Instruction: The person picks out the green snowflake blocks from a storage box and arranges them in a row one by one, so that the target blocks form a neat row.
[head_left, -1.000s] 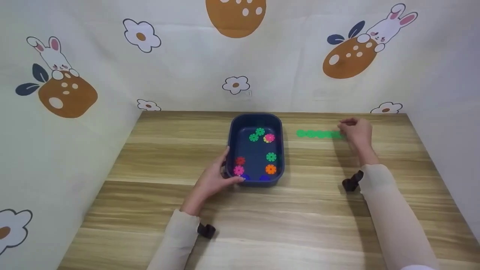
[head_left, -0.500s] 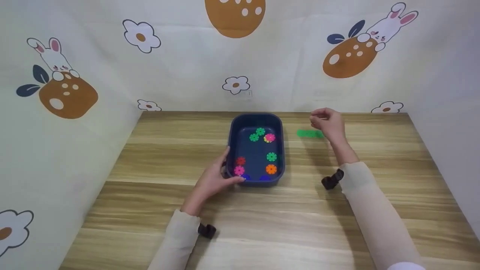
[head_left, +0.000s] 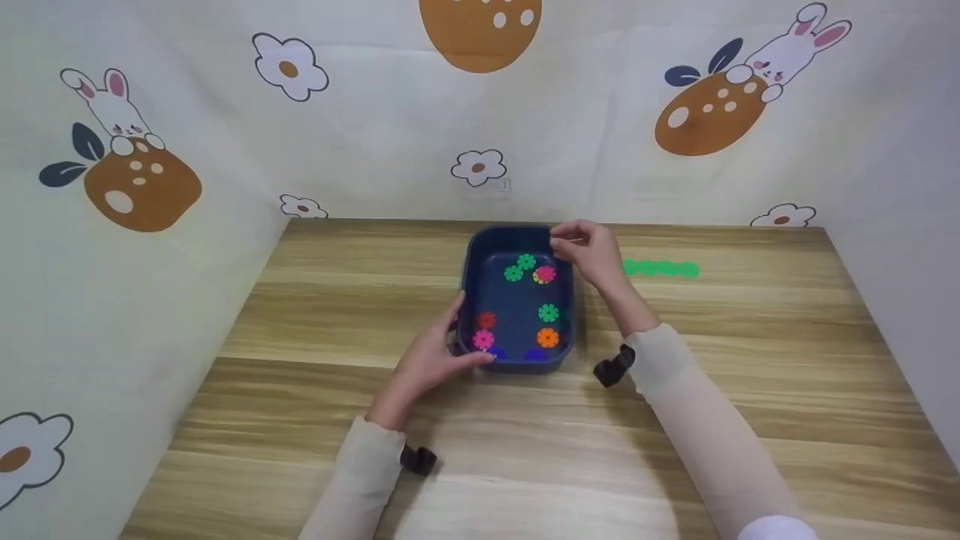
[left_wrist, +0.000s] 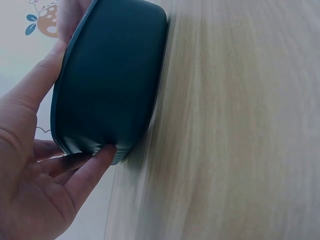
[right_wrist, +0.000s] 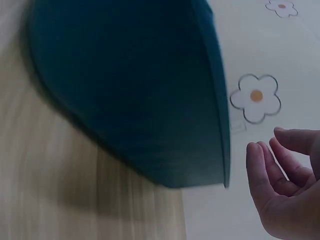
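Note:
A dark blue plastic bin (head_left: 525, 368) stands on the table. My left hand (head_left: 424, 358) grips its near left corner, thumb over the rim and fingers against the outer wall (left_wrist: 110, 75). Inside lie several snowflake discs: green (head_left: 548, 313), orange (head_left: 548, 337), pink (head_left: 483, 339), red (head_left: 486, 320) and blue (head_left: 535, 354). My right hand (head_left: 596, 255) hovers at the bin's far right rim. In the right wrist view its thumb and loosely bent fingers (right_wrist: 255, 160) stand apart with nothing between them. Right of the bin runs a row of green snowflake discs (head_left: 664, 269), its left end hidden behind the right hand.
The wood-grain table (head_left: 337, 300) ends at the back against a pale cloth wall (head_left: 375, 135) printed with rabbits, fruit and flowers. Side walls of the same cloth flank it. Each sleeve cuff carries a small black wrist camera (head_left: 615, 366).
My right hand has moved left from the right end of the green row to the bin's far right rim, uncovering the row's right end. The left hand stays on the bin.

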